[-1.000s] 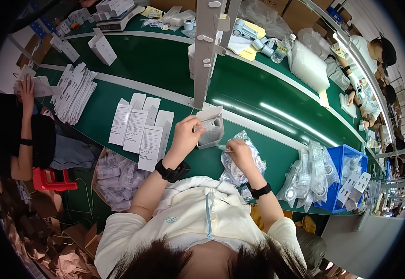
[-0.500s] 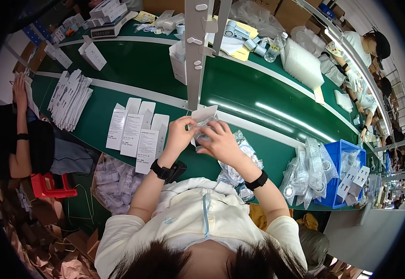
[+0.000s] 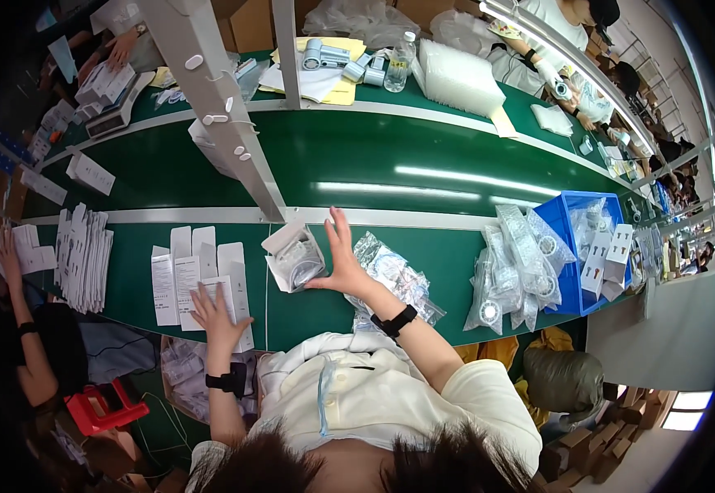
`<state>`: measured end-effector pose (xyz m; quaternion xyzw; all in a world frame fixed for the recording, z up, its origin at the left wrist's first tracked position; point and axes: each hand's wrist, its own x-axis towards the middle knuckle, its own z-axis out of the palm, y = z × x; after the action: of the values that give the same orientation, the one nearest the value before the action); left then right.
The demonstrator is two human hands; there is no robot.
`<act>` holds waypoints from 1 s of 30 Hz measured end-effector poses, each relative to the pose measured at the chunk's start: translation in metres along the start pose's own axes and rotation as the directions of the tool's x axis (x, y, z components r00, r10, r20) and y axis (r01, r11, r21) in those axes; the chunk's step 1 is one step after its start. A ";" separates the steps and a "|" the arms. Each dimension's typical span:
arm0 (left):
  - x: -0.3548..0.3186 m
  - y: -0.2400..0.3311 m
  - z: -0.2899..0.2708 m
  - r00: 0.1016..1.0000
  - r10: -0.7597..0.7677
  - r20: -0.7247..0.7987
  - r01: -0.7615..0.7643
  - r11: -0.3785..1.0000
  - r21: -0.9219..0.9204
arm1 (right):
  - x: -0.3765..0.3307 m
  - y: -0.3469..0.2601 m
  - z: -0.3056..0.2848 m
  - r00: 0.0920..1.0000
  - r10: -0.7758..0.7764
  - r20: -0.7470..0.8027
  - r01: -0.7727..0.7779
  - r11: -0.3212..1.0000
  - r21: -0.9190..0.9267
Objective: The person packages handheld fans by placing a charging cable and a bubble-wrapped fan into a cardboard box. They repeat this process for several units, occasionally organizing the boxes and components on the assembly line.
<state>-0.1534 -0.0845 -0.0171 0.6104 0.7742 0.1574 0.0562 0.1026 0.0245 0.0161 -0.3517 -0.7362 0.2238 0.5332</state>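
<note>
A small white box (image 3: 275, 246) with a raised flap stands on the green bench in front of me. Its open end shows a clear-wrapped grey item (image 3: 301, 260) inside. Close against the box's right side is my right hand (image 3: 347, 264), fingers stretched up and apart, the thumb at the lower edge. My left hand (image 3: 219, 319) lies with spread fingers over the nearest of several white printed boxes (image 3: 186, 279) with upright flaps. It touches that box without visibly gripping it. Just right of my right hand lies a pile of clear and silvery bags (image 3: 392, 275).
Flat white cartons (image 3: 82, 259) are stacked at the left, near a co-worker's hand (image 3: 8, 253). Bubble-wrapped items (image 3: 526, 263) lie beside a blue bin (image 3: 569, 306) at the right. A grey metal post (image 3: 218, 107) rises beyond the white box. A red stool (image 3: 98, 411) stands lower left.
My hands have parted. The left has moved from the wrapped item to the row of boxes; the right has opened beside the white box, which now holds the item. The view has turned.
</note>
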 end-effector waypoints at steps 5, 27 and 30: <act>-0.012 0.027 0.018 0.987 0.019 0.157 -0.029 0.998 0.061 | 0.011 0.032 -0.008 0.826 0.267 0.497 -0.367 0.923 0.112; 0.060 0.093 0.041 0.803 0.290 0.521 0.398 0.390 -0.831 | -0.020 0.133 -0.395 0.186 0.806 -0.561 -0.492 -0.418 -0.764; 0.064 0.115 0.013 0.889 0.382 0.251 0.153 0.270 -0.951 | -0.012 0.150 -0.397 0.119 0.909 -0.398 -0.414 -0.319 -0.853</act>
<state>-0.0587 0.0026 0.0135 0.5265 0.4397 0.4526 0.5698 0.5206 0.0956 0.0343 -0.8709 -0.4178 0.1471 -0.2128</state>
